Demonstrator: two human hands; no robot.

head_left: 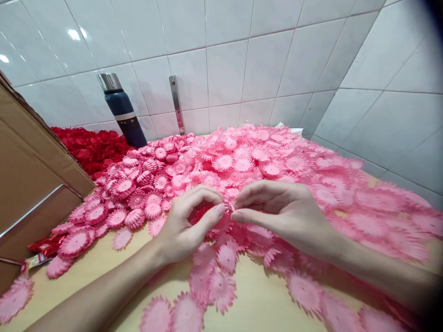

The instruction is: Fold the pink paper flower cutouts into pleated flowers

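Observation:
In the head view, my left hand point(194, 221) and my right hand point(282, 212) meet fingertip to fingertip near the middle, just above a large heap of pink petal discs point(242, 163). Between them is a small pink petal piece point(228, 204), pinched by the thumb and fingers of each hand; its shape is mostly hidden. The discs are round with fringed edges and a small dark centre hole. Several loose ones, such as a pink disc point(221, 287), lie on the pale wooden table point(259, 295) nearer to me.
A dark blue bottle point(125, 113) with a steel cap stands tilted against the tiled wall point(226, 69). Red petal discs point(95, 150) are piled behind on the left. A cardboard box point(34, 152) borders the left side, with a red wrapper point(46, 246) beside it. A metal strip point(176, 103) is on the wall.

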